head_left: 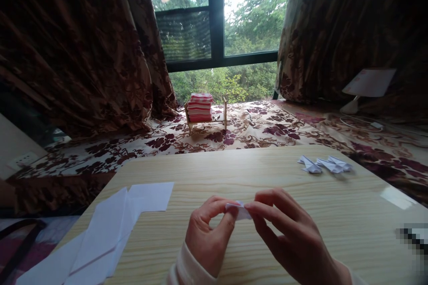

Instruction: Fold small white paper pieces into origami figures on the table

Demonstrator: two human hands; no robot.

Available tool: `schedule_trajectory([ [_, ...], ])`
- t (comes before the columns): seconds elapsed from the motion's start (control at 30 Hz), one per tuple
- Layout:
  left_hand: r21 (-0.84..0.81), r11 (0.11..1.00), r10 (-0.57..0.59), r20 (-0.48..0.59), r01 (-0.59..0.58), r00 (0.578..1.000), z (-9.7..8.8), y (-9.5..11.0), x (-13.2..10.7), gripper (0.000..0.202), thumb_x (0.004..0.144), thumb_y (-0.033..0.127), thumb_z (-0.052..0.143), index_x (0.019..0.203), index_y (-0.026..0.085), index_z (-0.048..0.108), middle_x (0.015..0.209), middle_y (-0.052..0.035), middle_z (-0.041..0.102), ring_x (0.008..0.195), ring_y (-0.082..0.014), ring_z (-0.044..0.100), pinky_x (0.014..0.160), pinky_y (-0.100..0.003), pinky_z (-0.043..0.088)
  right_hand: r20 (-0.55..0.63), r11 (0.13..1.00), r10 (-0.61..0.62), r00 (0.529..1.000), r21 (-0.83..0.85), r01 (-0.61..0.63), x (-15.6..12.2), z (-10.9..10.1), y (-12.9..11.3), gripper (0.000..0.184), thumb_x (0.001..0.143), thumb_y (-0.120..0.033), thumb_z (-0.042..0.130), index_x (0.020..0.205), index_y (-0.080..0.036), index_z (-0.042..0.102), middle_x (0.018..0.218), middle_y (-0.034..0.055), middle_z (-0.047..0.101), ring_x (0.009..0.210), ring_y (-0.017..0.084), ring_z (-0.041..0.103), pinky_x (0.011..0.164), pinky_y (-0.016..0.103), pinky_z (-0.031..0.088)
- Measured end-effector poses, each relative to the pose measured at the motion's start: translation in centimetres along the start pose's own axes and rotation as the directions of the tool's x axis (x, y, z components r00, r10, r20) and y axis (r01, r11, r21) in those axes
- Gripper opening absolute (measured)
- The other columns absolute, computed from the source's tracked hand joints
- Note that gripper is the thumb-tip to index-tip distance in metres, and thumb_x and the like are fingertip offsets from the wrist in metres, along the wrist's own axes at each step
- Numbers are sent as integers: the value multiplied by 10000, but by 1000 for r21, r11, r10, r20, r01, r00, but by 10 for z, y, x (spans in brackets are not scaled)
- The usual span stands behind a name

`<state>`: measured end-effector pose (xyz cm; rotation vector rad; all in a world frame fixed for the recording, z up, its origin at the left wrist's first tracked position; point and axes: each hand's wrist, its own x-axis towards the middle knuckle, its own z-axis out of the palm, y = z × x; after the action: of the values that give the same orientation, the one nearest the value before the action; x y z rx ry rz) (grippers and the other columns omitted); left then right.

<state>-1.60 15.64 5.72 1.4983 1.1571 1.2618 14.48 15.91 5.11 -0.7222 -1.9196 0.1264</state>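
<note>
A small folded piece of white paper (243,213) is held just above the wooden table (200,169). My left hand (210,231) pinches its left side between thumb and forefinger. At the paper's right end are the fingertips of my right hand (290,231), thumb and forefinger closed on its edge. Farther back on the right lie several folded white paper shapes (329,165), close together. Loose sheets of white paper (103,222) overlap at the table's left side.
Behind the table, a ledge with a flowered cloth (277,129) carries a small rack (225,116) with stacked red-and-white cloths (199,107). A white lamp (369,83) stands at the right. Dark patterned curtains (100,53) flank the window (217,18). A blurred patch covers the right edge.
</note>
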Motion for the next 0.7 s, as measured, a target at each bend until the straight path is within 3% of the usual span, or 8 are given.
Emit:
schedule_trajectory([
  [0.27,-145,976,-149,80,160,986,1,-3,1,185,758,282,597,785,153,726,678,-30,665,687,-154,574,637,-226,441,50,999,-19,999,-24,20,-1,0,1,382,760,19,532,1072,-198,573,828,61,536,728,163,507,581,282,444],
  [0.47,-228,946,-229,28,229,973,5,5,-1,185,698,271,629,583,134,675,539,3,601,568,-111,505,550,-195,400,33,1000,20,999,16,-21,-3,4,1,370,771,0,544,1079,-204,567,798,46,559,720,163,507,594,286,442],
  [0.7,-150,959,-241,3,239,970,5,2,-1,212,680,294,609,592,122,696,524,-8,602,537,-113,480,516,-207,366,81,1000,-2,997,-29,4,-1,3,0,333,799,-39,522,1070,-225,573,745,30,533,664,146,498,542,256,417],
])
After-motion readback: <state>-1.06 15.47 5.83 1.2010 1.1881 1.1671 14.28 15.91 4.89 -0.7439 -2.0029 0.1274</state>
